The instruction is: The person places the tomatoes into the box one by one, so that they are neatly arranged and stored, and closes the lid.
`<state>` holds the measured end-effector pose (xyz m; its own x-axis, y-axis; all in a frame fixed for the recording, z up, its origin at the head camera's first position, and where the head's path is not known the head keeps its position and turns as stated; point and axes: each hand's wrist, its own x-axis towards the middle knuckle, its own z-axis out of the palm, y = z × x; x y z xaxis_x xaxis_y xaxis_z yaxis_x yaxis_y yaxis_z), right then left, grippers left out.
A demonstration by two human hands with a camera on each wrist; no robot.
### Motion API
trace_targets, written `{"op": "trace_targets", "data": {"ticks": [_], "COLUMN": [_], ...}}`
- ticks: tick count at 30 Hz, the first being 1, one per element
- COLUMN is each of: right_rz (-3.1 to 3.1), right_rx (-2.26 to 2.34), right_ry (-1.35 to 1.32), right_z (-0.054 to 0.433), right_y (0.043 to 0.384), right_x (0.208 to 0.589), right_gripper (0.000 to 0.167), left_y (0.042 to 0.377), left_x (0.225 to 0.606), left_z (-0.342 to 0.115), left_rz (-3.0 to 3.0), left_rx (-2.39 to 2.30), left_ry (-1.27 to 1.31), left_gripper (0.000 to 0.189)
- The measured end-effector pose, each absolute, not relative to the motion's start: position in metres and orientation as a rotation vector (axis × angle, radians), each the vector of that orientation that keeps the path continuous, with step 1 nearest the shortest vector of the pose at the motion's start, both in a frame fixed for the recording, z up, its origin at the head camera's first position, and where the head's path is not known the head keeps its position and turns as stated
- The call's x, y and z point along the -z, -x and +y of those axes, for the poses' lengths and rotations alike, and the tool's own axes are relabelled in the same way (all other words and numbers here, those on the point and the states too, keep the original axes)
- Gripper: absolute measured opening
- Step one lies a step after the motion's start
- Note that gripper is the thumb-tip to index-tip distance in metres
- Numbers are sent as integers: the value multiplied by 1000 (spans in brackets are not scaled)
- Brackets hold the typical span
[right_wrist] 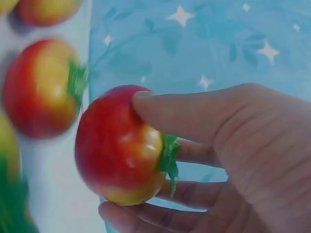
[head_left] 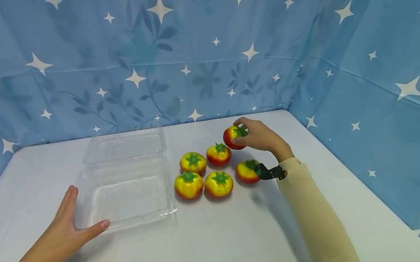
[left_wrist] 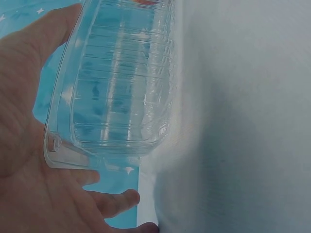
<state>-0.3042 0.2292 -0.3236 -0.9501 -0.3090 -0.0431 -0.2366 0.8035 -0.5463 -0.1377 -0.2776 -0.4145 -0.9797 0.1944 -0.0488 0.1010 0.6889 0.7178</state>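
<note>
My right hand (head_left: 258, 134) grips a red and yellow tomato (head_left: 232, 138) with a green leafy top, at the back right of the group. The right wrist view shows the thumb on one side of this tomato (right_wrist: 119, 145) and fingertips under the other. My left hand (head_left: 63, 227) is at the left front corner of a clear plastic clamshell box (head_left: 129, 221), thumb and fingers spread. In the left wrist view, the box's rim (left_wrist: 60, 102) runs along the palm, and the fingers (left_wrist: 114, 201) extend past its corner.
Several more tomatoes (head_left: 219, 184) sit between the box and my right arm, one tomato (head_left: 247, 172) beside the right wrist strap. The raised lid (head_left: 125, 145) lies back behind the box. A star-patterned blue curtain (head_left: 195, 91) borders the white table (head_left: 197, 253).
</note>
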Motion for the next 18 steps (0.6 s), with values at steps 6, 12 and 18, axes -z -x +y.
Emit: {"op": "trace_targets", "data": {"ticks": [6,12,18], "right_rz": [2834,2787,2682], "right_rx": [1025,1165,1221], "right_ry": [560,725,913], "right_z": [194,152,110], "right_y": [292,282,277], "right_x": [323,321,327], "right_gripper": [60,63,64], "left_y": [137,137,137], "left_x": [415,414,414], "left_z": [-277,-278,-278], "left_rz": [2776,2788,2789], "left_rx": [-1173,-1160,-1176], "left_ry": [-239,-246,-247], "left_gripper": [127,127,126]}}
